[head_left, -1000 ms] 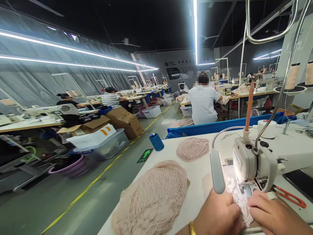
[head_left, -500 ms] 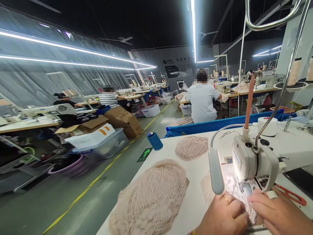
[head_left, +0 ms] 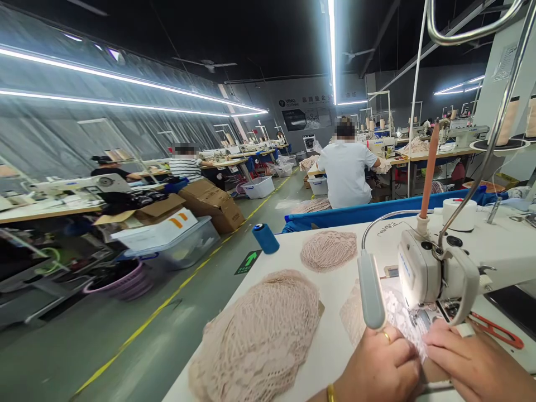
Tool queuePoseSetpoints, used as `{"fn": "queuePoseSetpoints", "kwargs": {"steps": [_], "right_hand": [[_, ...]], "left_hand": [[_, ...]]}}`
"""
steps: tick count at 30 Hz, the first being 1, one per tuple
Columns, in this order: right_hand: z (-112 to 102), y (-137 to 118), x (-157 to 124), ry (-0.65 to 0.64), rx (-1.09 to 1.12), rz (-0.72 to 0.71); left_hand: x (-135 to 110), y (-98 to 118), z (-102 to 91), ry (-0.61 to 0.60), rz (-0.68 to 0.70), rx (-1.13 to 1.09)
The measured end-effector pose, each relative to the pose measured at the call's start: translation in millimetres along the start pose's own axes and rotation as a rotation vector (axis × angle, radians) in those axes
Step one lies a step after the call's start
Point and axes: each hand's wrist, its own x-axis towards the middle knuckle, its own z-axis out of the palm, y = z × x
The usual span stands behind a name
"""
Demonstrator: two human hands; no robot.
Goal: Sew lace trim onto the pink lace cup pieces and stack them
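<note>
A white sewing machine head (head_left: 422, 271) stands over a pale lace piece (head_left: 393, 304), which lies under its needle area in bright lamp light. My left hand (head_left: 381, 365), with a ring and a bracelet, is closed at the lace's left edge, just below the grey lamp (head_left: 372, 293). My right hand (head_left: 473, 352) has its fingers pressed together on the lace's right side, close by the presser foot. The fingertips of both hands are partly hidden. Left of the machine lie a large stack of beige lace pieces (head_left: 259, 335) and a smaller lace stack (head_left: 329, 251).
Red-handled thread snips (head_left: 496, 329) and a dark phone-like slab (head_left: 517, 310) lie right of the needle. A blue thread cone (head_left: 266, 239) stands at the table's left edge. A person in a white shirt (head_left: 347, 173) sits ahead; boxes and bins line the aisle at left.
The lace has slid away from me under the machine; its near end between my hands has drawn in. Both hands have shifted slightly forward with it.
</note>
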Motion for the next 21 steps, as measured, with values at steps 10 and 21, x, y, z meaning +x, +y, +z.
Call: {"fn": "queuePoseSetpoints", "kwargs": {"steps": [10,21], "right_hand": [[9,0,-15,-0.140,0.164,0.099],[29,-6,-20,-0.067,0.076,0.226]], "left_hand": [[4,0,-3.5,0.034,-0.047,0.006],[19,-3,-11.2,-0.031,-0.320,-0.323]]}}
